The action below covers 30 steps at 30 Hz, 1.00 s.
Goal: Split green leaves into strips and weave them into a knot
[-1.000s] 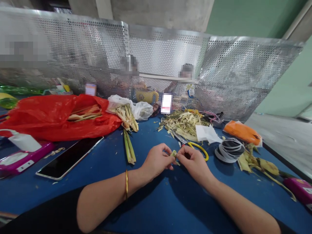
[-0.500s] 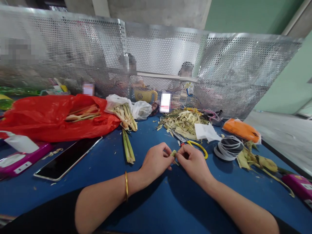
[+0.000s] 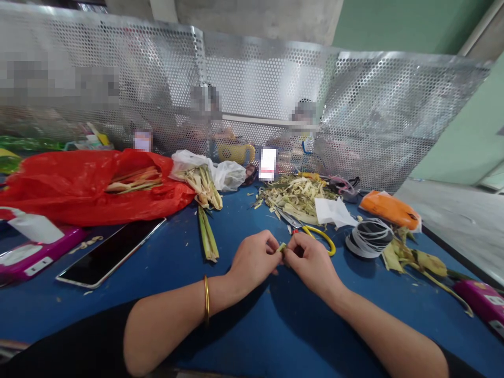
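My left hand [image 3: 254,261] and my right hand [image 3: 311,262] meet over the blue table [image 3: 244,336], both pinched on a small green leaf piece [image 3: 281,247] held between their fingertips. A gold bangle [image 3: 206,300] circles my left wrist. Just behind my right hand lie scissors with yellow handles [image 3: 319,237]. Two green stalks [image 3: 207,235] lie on the table to the left of my left hand.
A red plastic bag [image 3: 79,186] with leaf strips lies at the left, a phone [image 3: 112,251] in front of it. A heap of leaf trimmings [image 3: 295,197], white paper [image 3: 333,212], a tape coil [image 3: 368,239] and an orange packet [image 3: 389,210] sit right. A perforated metal screen [image 3: 255,100] stands behind, people beyond it.
Both hands stay pinched together on the leaf piece, with only small finger shifts. The view has drifted slightly.
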Each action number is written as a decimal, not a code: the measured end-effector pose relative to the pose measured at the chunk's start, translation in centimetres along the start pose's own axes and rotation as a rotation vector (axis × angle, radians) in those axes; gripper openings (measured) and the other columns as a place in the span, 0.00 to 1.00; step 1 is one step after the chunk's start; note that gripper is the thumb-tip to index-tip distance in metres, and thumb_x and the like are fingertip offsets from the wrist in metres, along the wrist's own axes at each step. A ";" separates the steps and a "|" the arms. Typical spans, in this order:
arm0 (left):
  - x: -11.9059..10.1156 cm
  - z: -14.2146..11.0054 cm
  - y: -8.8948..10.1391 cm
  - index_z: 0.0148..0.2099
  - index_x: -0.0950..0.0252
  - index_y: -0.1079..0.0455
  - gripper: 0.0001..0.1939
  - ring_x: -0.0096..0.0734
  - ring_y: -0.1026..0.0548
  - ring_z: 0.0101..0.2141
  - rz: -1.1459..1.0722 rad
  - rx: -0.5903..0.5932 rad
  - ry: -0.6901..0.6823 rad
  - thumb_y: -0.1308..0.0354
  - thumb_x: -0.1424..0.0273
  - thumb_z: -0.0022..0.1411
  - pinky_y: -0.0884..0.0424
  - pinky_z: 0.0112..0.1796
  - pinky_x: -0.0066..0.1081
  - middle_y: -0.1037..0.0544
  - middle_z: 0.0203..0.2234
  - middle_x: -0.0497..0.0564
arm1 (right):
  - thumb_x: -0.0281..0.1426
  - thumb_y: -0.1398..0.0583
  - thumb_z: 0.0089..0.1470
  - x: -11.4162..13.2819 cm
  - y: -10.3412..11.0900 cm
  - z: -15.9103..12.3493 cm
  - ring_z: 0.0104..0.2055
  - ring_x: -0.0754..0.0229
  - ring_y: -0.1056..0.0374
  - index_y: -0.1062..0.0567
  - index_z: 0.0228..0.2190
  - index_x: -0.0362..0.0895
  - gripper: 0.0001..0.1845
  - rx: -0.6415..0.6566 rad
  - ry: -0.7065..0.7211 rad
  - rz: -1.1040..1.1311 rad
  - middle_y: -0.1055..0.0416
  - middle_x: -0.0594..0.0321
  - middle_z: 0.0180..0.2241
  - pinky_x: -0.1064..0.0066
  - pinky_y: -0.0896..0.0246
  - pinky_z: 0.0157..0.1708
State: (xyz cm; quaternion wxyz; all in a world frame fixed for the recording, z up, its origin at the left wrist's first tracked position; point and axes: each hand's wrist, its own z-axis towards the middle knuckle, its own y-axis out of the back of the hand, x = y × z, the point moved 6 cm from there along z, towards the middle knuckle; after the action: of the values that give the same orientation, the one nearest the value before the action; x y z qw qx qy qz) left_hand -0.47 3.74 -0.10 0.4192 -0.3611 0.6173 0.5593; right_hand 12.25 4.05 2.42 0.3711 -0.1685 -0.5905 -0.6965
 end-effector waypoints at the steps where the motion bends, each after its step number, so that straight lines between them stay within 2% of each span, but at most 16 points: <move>1: 0.0 0.0 0.0 0.30 0.64 0.36 0.03 0.29 0.24 0.20 -0.001 0.000 0.000 0.46 0.74 0.50 0.35 0.20 0.24 0.23 0.23 0.47 | 0.26 0.45 0.43 0.0 0.0 0.0 0.22 0.65 0.41 0.37 0.17 0.44 0.08 0.001 -0.002 0.006 0.36 0.67 0.19 0.74 0.51 0.22; 8: -0.1 -0.1 -0.1 0.30 0.64 0.36 0.03 0.30 0.24 0.20 -0.027 0.013 -0.002 0.46 0.74 0.49 0.35 0.20 0.24 0.25 0.21 0.46 | 0.28 0.45 0.42 -0.4 -0.1 0.1 0.21 0.65 0.42 0.37 0.16 0.44 0.07 -0.001 -0.055 0.033 0.36 0.68 0.18 0.74 0.51 0.21; 14: -0.2 0.0 0.3 0.29 0.63 0.34 0.01 0.28 0.24 0.19 0.075 -0.021 -0.047 0.46 0.73 0.50 0.35 0.20 0.23 0.24 0.21 0.45 | 0.29 0.45 0.43 -0.4 -0.2 0.1 0.22 0.65 0.41 0.35 0.17 0.44 0.07 0.033 -0.048 0.093 0.35 0.67 0.18 0.74 0.50 0.22; 17: -0.3 -0.1 0.3 0.29 0.63 0.34 0.02 0.28 0.25 0.19 0.123 -0.022 -0.072 0.46 0.71 0.51 0.35 0.21 0.23 0.24 0.22 0.45 | 0.30 0.44 0.43 -0.8 -0.2 0.1 0.21 0.66 0.42 0.34 0.16 0.43 0.08 0.027 -0.093 0.112 0.36 0.67 0.17 0.74 0.51 0.22; 20: -0.5 -0.2 0.4 0.29 0.63 0.34 0.04 0.28 0.25 0.20 0.150 -0.025 -0.097 0.45 0.68 0.53 0.35 0.22 0.24 0.24 0.21 0.45 | 0.31 0.43 0.44 -1.2 -0.4 0.1 0.20 0.66 0.44 0.32 0.18 0.43 0.08 0.025 -0.152 0.191 0.36 0.68 0.17 0.74 0.52 0.21; 23: -0.6 -0.2 0.5 0.29 0.63 0.34 0.05 0.29 0.24 0.20 0.173 -0.031 -0.107 0.45 0.67 0.54 0.35 0.23 0.24 0.24 0.21 0.45 | 0.32 0.42 0.45 -1.3 -0.6 0.2 0.20 0.66 0.44 0.31 0.18 0.43 0.08 0.037 -0.151 0.286 0.36 0.68 0.16 0.75 0.51 0.20; 30: -0.2 0.4 0.5 0.29 0.63 0.36 0.02 0.29 0.24 0.20 -0.024 -0.002 -0.040 0.45 0.71 0.52 0.34 0.21 0.24 0.22 0.23 0.47 | 0.34 0.40 0.46 -1.0 -0.9 0.4 0.24 0.64 0.36 0.28 0.23 0.42 0.08 0.152 -0.162 0.467 0.30 0.65 0.19 0.73 0.44 0.26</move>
State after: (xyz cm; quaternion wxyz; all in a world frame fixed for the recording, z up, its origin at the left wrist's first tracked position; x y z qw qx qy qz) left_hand -0.80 4.14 0.24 0.4376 -0.3579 0.6039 0.5620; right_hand 12.22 4.78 1.23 0.4850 -0.3271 -0.6141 -0.5298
